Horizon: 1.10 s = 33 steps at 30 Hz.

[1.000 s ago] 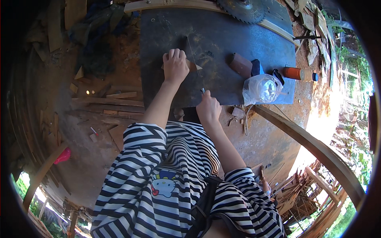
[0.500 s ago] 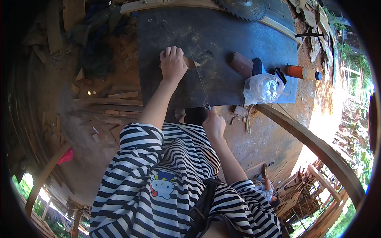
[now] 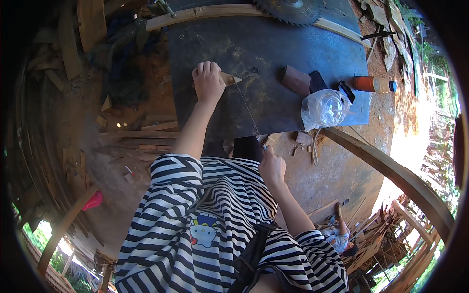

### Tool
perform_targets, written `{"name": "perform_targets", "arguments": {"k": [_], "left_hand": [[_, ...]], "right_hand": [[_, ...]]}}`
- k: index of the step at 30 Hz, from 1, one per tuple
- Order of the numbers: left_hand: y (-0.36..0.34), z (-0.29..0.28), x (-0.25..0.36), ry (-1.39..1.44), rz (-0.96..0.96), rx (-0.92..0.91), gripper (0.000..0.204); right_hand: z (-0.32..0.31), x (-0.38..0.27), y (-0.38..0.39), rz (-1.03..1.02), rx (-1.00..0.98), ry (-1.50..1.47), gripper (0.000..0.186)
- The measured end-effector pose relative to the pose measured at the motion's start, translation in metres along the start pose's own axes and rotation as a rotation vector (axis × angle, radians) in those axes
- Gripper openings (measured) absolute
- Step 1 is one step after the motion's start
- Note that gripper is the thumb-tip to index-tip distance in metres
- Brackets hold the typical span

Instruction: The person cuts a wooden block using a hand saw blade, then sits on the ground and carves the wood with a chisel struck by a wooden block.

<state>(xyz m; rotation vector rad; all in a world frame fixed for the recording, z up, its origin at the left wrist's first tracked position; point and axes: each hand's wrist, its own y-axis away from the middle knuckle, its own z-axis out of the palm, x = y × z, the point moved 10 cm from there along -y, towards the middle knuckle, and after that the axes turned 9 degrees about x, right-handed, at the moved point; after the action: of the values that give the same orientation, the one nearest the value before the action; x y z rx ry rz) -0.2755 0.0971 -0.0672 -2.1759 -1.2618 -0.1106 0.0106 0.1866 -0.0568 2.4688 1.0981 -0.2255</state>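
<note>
My left hand (image 3: 209,84) is closed on a small, pointed piece of wood (image 3: 231,79), pressing it flat on the dark tabletop (image 3: 205,117). The wood's tip shows to the right of my fingers; the rest is under my hand. From that tip a thin line, a slit or a wire, runs to the table's near edge. Just off this edge, my right hand (image 3: 272,167) is closed round a small object with a shiny end (image 3: 264,147), mostly hidden in my fist.
A toothed circular saw blade (image 3: 290,10) lies by a wooden strip (image 3: 210,14) at the far edge. To the right are a brown cylinder-like piece (image 3: 295,80), a clear plastic bag (image 3: 322,110) and an orange bottle (image 3: 365,83). A curved wooden beam (image 3: 391,168) stands at right. Another person (image 3: 339,238) is beyond.
My left hand has shifted slightly left, and more of the wood's tip shows. My right hand has moved a little right and toward me. The whole view has shifted slightly.
</note>
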Motion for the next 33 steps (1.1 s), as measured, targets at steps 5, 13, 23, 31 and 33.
{"name": "perform_targets", "arguments": {"k": [5,13,23,31,33], "left_hand": [[0.001,-0.001,-0.002,0.059,0.036,-0.019,0.001],[0.011,-0.025,-0.006,0.24,-0.164,0.129,0.014],[0.008,-0.013,-0.015,-0.317,-0.359,0.125,0.027],[-0.002,-0.005,-0.014,-0.293,-0.263,0.01,0.029],[-0.003,-0.003,-0.012,-0.28,-0.258,-0.001,0.029]], "right_hand": [[0.004,-0.016,-0.017,-0.02,0.079,-0.094,0.012],[-0.003,-0.036,-0.075,-0.099,0.144,-0.166,0.015],[-0.003,-0.033,-0.099,-0.204,0.066,-0.121,0.014],[-0.006,-0.045,-0.119,-0.237,0.041,-0.095,0.016],[-0.005,-0.054,-0.12,-0.261,0.009,-0.065,0.015]]}}
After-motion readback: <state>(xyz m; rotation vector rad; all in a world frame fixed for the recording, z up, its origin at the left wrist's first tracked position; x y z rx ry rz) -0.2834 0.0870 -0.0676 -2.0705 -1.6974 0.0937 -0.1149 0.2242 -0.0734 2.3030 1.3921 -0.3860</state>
